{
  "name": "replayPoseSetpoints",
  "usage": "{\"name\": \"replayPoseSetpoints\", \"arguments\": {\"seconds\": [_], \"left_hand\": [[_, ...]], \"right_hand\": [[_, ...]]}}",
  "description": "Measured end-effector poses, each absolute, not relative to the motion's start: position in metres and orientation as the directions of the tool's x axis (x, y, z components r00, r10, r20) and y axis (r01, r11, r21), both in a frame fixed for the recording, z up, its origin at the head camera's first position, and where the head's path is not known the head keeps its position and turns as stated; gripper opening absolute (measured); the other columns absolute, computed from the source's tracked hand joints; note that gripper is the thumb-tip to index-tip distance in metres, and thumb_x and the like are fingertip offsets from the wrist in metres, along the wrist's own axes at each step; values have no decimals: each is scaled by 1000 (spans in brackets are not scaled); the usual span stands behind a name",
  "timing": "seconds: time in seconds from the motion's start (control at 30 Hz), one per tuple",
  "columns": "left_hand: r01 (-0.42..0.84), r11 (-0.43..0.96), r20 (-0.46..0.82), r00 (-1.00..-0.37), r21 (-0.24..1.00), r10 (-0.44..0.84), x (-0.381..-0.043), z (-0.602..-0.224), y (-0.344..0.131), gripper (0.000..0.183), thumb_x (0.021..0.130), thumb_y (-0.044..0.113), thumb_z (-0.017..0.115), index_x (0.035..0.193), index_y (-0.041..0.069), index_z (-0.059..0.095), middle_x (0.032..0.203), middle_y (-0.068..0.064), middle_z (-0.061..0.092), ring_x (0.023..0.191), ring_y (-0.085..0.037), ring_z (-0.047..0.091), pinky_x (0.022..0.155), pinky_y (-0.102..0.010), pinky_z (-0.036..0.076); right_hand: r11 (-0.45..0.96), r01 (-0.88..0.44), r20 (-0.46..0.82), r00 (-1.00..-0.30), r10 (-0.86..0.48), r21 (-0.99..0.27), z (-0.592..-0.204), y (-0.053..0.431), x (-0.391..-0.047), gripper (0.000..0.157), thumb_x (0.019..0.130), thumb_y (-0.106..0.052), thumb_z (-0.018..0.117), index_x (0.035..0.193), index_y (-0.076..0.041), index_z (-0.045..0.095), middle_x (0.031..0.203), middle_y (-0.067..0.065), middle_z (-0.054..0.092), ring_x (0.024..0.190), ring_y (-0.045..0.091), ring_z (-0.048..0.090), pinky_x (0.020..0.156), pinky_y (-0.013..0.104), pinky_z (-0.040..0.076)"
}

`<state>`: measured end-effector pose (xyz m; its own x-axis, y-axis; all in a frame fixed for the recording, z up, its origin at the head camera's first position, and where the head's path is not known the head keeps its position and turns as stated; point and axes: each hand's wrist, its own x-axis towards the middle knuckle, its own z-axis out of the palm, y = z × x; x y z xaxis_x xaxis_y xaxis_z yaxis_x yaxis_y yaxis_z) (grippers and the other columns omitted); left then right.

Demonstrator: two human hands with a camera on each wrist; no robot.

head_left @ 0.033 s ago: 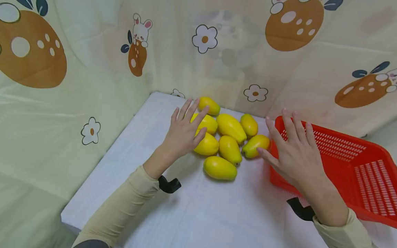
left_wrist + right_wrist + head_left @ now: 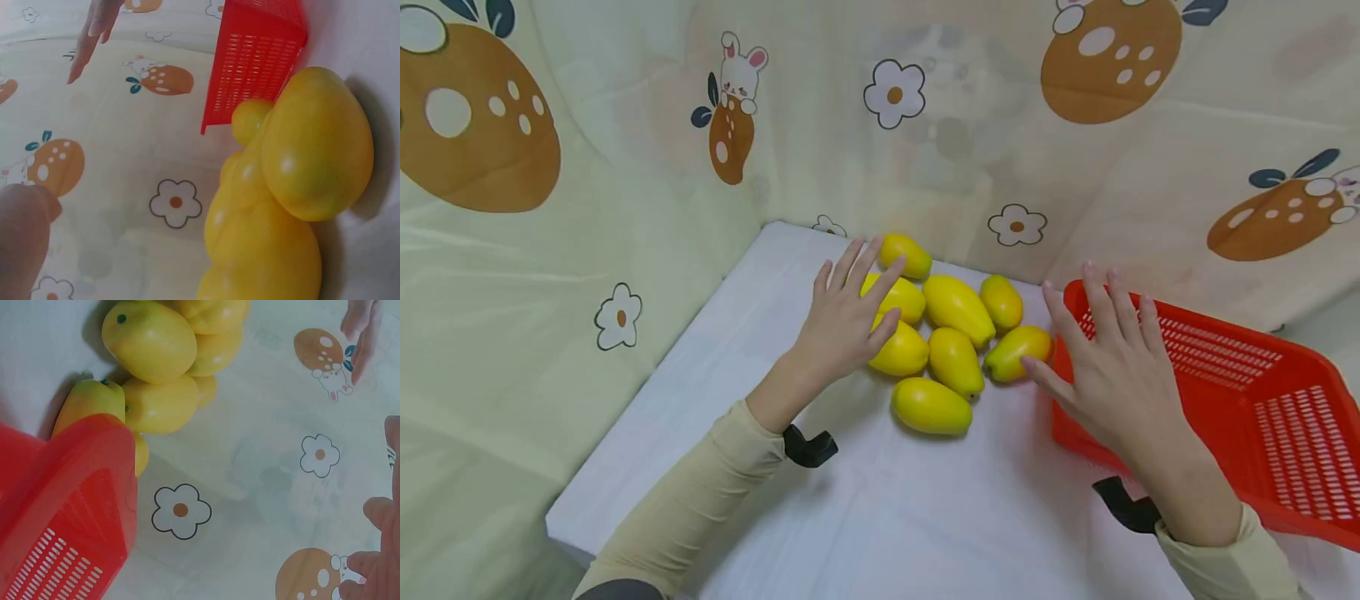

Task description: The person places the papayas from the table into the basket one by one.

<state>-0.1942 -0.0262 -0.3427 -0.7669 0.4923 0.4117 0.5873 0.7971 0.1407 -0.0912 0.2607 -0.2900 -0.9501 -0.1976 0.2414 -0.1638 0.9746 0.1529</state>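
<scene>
Several smooth yellow mangoes (image 2: 958,310) lie in a loose cluster on the white table, one of them (image 2: 932,407) closest to the front. My left hand (image 2: 842,325) is held over the left side of the cluster, fingers spread, partly hiding two mangoes in the head view. The left wrist view shows the hand raised above the fruit, holding nothing. Over the left end of a red plastic basket (image 2: 1311,367) is my right hand (image 2: 1116,379), fingers spread and holding nothing. A greenish-orange mango (image 2: 1018,354) lies near its thumb, beside the basket.
The basket has slotted walls and stands at the table's right side; its visible floor is bare. A cream cloth curtain (image 2: 820,167) printed with flowers and rabbits hangs behind and left of the white table (image 2: 880,517). Dark bands sit at both wrists.
</scene>
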Motion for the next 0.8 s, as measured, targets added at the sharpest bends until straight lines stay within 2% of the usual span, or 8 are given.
{"name": "replayPoseSetpoints", "arguments": {"seconds": [0.3,0.47,0.63,0.8], "left_hand": [[594,788,422,-763,162,489,-193,-350,-23,58,97,49,34,151,32,21,161,-2,-1,148,-29,0,110,-67,15],[607,781,403,-758,147,513,-194,-358,-20,59,97,49,34,151,33,19,161,-5,1,147,-30,1,110,-66,15],[627,770,355,-750,115,558,-190,-365,-19,59,97,46,40,151,32,22,160,-7,4,147,-30,3,112,-63,16],[663,741,277,-736,110,617,-182,-380,-13,59,96,46,43,150,35,21,160,-6,5,148,-30,3,112,-63,15]], "right_hand": [[983,-130,237,-959,-158,127,-296,265,-96,93,85,-54,59,154,-24,5,159,12,-14,147,34,-10,115,61,-3],[993,-104,195,-974,-114,62,-302,285,-99,91,86,-47,61,154,-23,5,160,14,-9,146,38,-3,113,64,1],[998,-20,191,-982,-7,-66,-302,340,-75,95,86,-45,62,154,-19,0,159,16,-11,143,45,-1,110,68,8],[983,153,103,-981,164,-104,-320,419,-34,107,84,-54,60,151,-8,-9,155,23,-21,138,54,-6,89,78,25]]}}
